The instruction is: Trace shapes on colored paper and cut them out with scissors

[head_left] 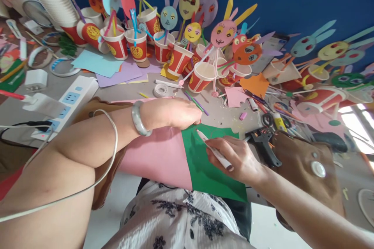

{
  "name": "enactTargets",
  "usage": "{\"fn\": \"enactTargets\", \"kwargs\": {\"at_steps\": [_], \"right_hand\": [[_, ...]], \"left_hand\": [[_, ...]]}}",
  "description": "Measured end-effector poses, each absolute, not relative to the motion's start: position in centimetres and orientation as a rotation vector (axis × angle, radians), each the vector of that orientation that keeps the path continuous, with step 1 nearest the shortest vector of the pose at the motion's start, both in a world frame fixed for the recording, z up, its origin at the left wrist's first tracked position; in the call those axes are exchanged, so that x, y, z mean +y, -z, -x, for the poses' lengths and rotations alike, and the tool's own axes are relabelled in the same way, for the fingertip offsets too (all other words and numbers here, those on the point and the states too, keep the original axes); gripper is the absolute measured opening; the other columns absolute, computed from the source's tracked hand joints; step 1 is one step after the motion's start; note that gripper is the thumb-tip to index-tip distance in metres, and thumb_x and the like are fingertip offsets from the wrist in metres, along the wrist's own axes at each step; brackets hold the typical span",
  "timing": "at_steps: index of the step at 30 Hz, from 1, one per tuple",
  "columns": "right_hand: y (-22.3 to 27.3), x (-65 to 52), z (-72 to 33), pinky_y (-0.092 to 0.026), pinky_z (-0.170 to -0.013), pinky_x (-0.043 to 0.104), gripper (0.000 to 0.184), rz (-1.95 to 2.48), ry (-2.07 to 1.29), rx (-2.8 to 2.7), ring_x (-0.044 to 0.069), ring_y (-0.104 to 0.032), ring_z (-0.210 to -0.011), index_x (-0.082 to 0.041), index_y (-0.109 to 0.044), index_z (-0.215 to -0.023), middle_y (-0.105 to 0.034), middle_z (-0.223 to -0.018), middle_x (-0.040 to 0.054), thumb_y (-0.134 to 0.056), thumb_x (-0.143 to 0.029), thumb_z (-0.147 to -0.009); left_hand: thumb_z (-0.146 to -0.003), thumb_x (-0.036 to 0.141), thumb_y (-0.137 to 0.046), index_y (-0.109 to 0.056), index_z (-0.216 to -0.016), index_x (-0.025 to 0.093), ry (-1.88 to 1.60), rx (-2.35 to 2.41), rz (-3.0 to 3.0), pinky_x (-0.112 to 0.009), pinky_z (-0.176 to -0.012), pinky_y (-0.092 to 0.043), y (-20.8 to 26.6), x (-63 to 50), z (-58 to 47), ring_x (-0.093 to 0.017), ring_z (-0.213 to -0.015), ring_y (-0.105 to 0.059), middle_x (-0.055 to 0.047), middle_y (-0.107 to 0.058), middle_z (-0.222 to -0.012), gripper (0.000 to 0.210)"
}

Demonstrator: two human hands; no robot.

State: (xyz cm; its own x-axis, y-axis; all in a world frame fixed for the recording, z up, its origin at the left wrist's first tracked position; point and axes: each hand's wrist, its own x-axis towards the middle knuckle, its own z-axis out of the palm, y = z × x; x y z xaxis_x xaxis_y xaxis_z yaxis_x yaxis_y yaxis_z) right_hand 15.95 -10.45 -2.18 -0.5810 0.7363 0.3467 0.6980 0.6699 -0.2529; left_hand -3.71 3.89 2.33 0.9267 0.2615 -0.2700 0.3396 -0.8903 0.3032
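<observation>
My left hand (pixel 184 113), with a jade-like bangle at its wrist, lies palm down at the upper left corner of a green sheet of paper (pixel 217 169), its fingers resting by the top edge. My right hand (pixel 233 157) grips a white marker (pixel 219 153) whose pale tip points up and left at the green sheet, near my left fingertips. Faint curved outlines show on the green sheet beside the tip. To the left, a pink sheet (pixel 159 157) meets the green one under my left forearm. Thin colored pencils (pixel 196 102) lie just beyond my left fingers.
Red paper cups (pixel 201 78) with paper rabbit-like faces line the back. A roll of tape (pixel 160 90) sits before them. At right are a black glue gun (pixel 264 146) and brown bag (pixel 309 175); at left, a power strip (pixel 68 103) and a white cable (pixel 112 151) crossing my forearm.
</observation>
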Motion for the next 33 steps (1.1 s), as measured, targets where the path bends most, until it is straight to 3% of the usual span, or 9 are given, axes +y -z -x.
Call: {"fn": "enactTargets", "kwargs": {"at_steps": [5, 11, 24, 33], "right_hand": [[3.7, -10.1, -15.4, -0.047, -0.064, 0.029, 0.024, 1.15, -0.048, -2.614, 0.017, -0.064, -0.069, -0.02, -0.055, -0.104, -0.068, -0.08, 0.0039, -0.053, -0.007, -0.084], [3.6, -9.5, -14.9, -0.042, -0.059, 0.029, 0.025, 1.174, 0.063, -2.67, 0.017, -0.061, -0.064, -0.017, -0.058, -0.096, -0.069, -0.078, 0.0046, -0.047, -0.002, -0.08], [3.3, -8.9, -13.3, -0.037, -0.056, 0.033, 0.014, 1.209, 0.307, -2.783, 0.018, -0.058, -0.061, -0.013, -0.062, -0.097, -0.07, -0.078, 0.006, -0.057, -0.015, -0.084], [3.1, -8.7, -12.2, -0.034, -0.055, 0.033, 0.001, 1.315, 0.281, -2.771, 0.017, -0.053, -0.055, -0.016, -0.059, -0.082, -0.064, -0.067, 0.0034, -0.058, -0.015, -0.082]], "left_hand": [[-0.084, 0.007, -0.051, -0.072, -0.105, 0.022, 0.23, 0.391, -2.781, -0.026, -0.076, -0.045, -1.6, 4.0, 4.0, -0.016, -0.081, -0.066, -0.004, -0.073, -0.094, 0.033], [-0.085, 0.005, -0.045, -0.071, -0.106, 0.021, 0.227, 0.318, -2.842, -0.027, -0.067, -0.042, -1.2, 4.1, 4.0, -0.018, -0.079, -0.065, -0.005, -0.072, -0.091, 0.037], [-0.092, 0.012, -0.046, -0.07, -0.098, 0.018, 0.183, 0.321, -2.835, -0.027, -0.063, -0.039, -1.2, 4.1, 4.1, -0.016, -0.074, -0.063, -0.006, -0.071, -0.085, 0.026], [-0.09, 0.011, -0.047, -0.071, -0.098, 0.017, 0.249, 0.357, -2.831, -0.026, -0.06, -0.036, -1.8, 3.9, 3.9, -0.016, -0.073, -0.063, -0.006, -0.07, -0.08, 0.026]]}}
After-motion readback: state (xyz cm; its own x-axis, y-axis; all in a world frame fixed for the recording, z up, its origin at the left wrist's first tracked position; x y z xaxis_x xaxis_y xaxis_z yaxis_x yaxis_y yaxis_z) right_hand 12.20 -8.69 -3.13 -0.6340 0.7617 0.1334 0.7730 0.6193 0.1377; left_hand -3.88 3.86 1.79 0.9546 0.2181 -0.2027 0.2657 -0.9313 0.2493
